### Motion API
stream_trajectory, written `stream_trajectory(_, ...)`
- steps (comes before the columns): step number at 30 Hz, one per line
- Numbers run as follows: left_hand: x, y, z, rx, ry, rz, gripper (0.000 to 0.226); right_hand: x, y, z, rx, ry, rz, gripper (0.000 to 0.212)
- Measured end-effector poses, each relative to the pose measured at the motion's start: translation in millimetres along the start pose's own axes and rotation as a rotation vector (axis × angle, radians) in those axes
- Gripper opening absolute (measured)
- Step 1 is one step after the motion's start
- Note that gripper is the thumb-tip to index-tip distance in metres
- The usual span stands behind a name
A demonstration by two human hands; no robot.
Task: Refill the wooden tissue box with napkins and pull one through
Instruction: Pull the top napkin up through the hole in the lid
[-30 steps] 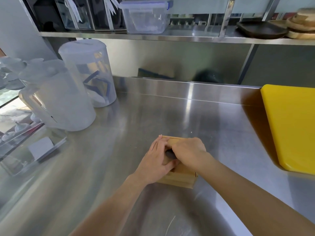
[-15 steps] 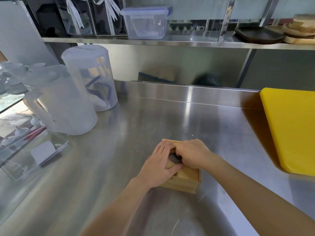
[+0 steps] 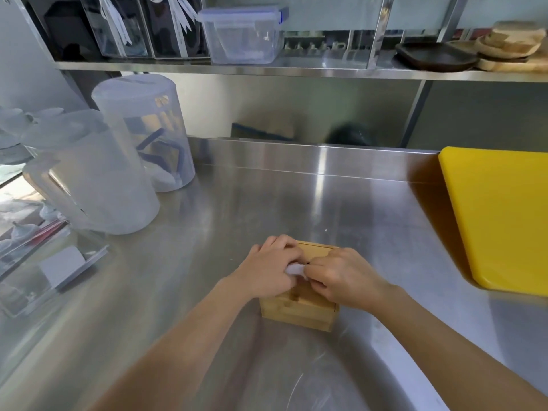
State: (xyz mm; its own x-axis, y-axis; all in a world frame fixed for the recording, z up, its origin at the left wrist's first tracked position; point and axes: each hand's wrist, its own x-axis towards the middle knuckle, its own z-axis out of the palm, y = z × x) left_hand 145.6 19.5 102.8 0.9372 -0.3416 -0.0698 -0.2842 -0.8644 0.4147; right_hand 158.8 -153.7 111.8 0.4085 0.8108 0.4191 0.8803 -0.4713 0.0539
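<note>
A small wooden tissue box (image 3: pixel 299 310) stands on the steel counter, near its front edge. Both my hands lie on its lid. My left hand (image 3: pixel 267 269) covers the lid's left half, fingers curled. My right hand (image 3: pixel 341 278) covers the right half. Between the two hands a bit of white napkin (image 3: pixel 295 269) shows above the lid's middle, pinched by fingertips of both hands. The slot itself is hidden under my fingers.
Two frosted plastic pitchers (image 3: pixel 98 176) stand at the left, with a clear tray (image 3: pixel 44 271) beside them. A yellow cutting board (image 3: pixel 501 215) lies at the right. Above, a shelf carries a clear lidded container (image 3: pixel 241 32) and dark and wooden plates (image 3: pixel 436 54).
Earlier a dark opening showed between my hands on the lid. Now a white piece of napkin shows there, and my left fingers have curled around it.
</note>
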Motion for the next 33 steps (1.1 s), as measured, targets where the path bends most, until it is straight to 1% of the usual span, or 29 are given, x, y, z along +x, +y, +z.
stream_trajectory(3,5,0,-2,0.033,-0.003,0.053,0.016,-6,1,5,0.065,-0.008,0.126,0.016)
stream_trajectory(5,5,-1,0,0.007,0.030,0.058,0.013,-5,3,4,0.185,-0.055,0.282,0.007)
stream_trajectory(6,4,-2,1,-0.009,0.055,0.060,0.012,-5,6,4,0.243,-0.099,0.372,0.011)
stream_trajectory(7,4,-3,1,-0.022,0.073,0.068,0.012,-6,8,4,0.316,-0.157,0.442,0.022)
stream_trajectory(9,3,-4,3,-0.060,0.084,0.099,0.012,-3,9,1,0.464,-0.260,0.508,0.040)
stream_trajectory(10,2,-5,4,-0.088,0.087,0.118,0.012,-2,10,0,0.515,-0.299,0.516,0.042)
stream_trajectory(11,2,-5,4,-0.118,0.094,0.134,0.012,0,9,0,0.549,-0.323,0.516,0.040)
stream_trajectory(13,0,-6,2,-0.166,0.123,0.140,0.014,3,8,0,0.593,-0.338,0.557,0.027)
stream_trajectory(15,-1,-7,0,-0.165,0.156,0.118,0.015,6,9,0,0.607,-0.268,0.610,0.017)
stream_trajectory(18,-4,-9,1,-0.157,0.217,0.099,0.018,6,12,4,0.632,-0.168,0.665,0.012)
stream_trajectory(20,-6,-10,4,-0.167,0.274,0.088,0.018,5,11,7,0.565,-0.108,0.595,0.009)
stream_trajectory(23,-7,-11,10,-0.108,0.355,0.107,0.020,1,10,15,0.322,-0.042,0.423,0.012)
stream_trajectory(25,-8,-9,13,-0.022,0.414,0.147,0.016,0,10,19,0.240,0.009,0.366,0.018)
stream_trajectory(27,-9,-8,14,0.010,0.459,0.158,0.015,-1,8,20,0.191,0.052,0.329,0.020)
stream_trajectory(30,-10,-9,16,0.108,0.446,0.210,0.014,-1,6,23,0.100,0.086,0.262,0.027)
stream_trajectory(33,-11,-7,16,0.116,0.388,0.230,0.017,-3,4,23,0.091,0.030,0.226,0.029)
